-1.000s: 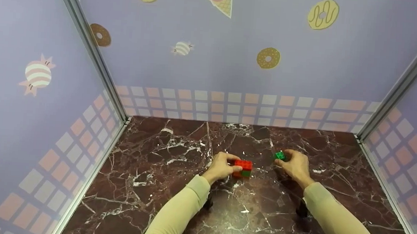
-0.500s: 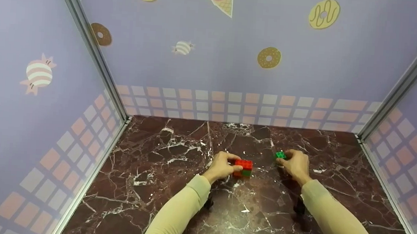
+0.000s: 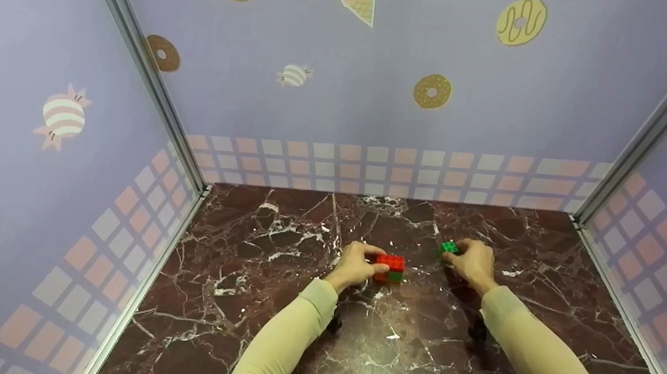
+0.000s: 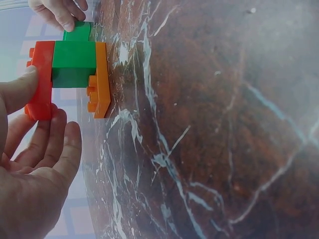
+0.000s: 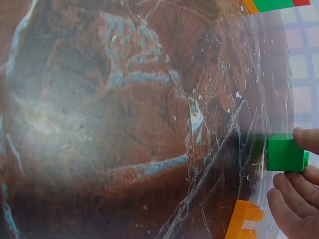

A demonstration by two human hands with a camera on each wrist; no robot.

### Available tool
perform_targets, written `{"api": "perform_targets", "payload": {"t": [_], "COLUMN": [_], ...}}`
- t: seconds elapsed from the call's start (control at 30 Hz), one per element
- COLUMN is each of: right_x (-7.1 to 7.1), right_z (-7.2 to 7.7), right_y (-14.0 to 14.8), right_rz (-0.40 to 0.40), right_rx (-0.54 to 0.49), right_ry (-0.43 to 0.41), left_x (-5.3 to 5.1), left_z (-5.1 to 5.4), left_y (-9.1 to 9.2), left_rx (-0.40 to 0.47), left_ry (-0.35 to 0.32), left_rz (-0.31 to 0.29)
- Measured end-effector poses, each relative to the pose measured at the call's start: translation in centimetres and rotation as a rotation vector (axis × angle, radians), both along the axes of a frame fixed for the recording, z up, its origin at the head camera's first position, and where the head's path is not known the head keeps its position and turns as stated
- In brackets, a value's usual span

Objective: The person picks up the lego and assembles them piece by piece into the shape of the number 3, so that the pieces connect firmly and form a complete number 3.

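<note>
My left hand [image 3: 357, 266] gripped the red brick [image 4: 45, 69], already stacked over a green block [image 4: 75, 54] and orange base [image 4: 101, 64], while my right hand [image 3: 474, 261] pinched a second green block [image 5: 285, 153], off rightward and unjoined.

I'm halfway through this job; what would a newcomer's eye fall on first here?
Probably the red, green and orange brick stack, gripped at its red top by the left hand on the dark marbled tabletop. Next, the small green brick pinched by the right hand, farther back and right. The right wrist view also reveals a separate orange brick near that hand.
</note>
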State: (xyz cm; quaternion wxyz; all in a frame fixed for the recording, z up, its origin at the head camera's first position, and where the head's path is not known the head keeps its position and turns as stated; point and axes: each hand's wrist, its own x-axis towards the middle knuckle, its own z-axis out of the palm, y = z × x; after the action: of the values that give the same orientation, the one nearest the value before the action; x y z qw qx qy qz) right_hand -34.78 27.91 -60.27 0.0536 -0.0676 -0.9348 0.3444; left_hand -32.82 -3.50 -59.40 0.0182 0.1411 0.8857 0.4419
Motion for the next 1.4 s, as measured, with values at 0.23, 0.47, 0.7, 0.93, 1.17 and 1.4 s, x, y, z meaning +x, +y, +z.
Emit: {"api": "perform_targets", "payload": {"t": [0.23,0.47,0.7,0.93,1.17,1.4], "right_x": [0.2,0.3,0.4,0.3,0.3,0.6], "right_z": [0.2,0.5,0.5,1.0,1.7,2.5], "right_y": [0.0,-0.1,-0.1,-0.2,-0.7,-1.7], "right_rz": [0.006,0.002,0.007,0.005,0.025,0.06], "right_rx": [0.01,-0.016,-0.004,-0.02,-0.026,-0.017], "right_ry": [0.0,-0.021,-0.01,-0.014,0.005,0.062], "left_x": [0.0,0.0,0.0,0.1,0.1,0.2], "left_z": [-0.1,-0.1,-0.1,0.0,0.0,0.1], "left_y": [0.0,0.0,0.1,0.0,0.1,0.1], "left_rx": [-0.006,-0.014,-0.027,-0.036,-0.055,-0.068], "left_ry": [0.01,0.003,0.025,0.027,0.031,0.074], "left_rz": [-0.008,-0.007,-0.005,0.002,-0.011,-0.035]}}
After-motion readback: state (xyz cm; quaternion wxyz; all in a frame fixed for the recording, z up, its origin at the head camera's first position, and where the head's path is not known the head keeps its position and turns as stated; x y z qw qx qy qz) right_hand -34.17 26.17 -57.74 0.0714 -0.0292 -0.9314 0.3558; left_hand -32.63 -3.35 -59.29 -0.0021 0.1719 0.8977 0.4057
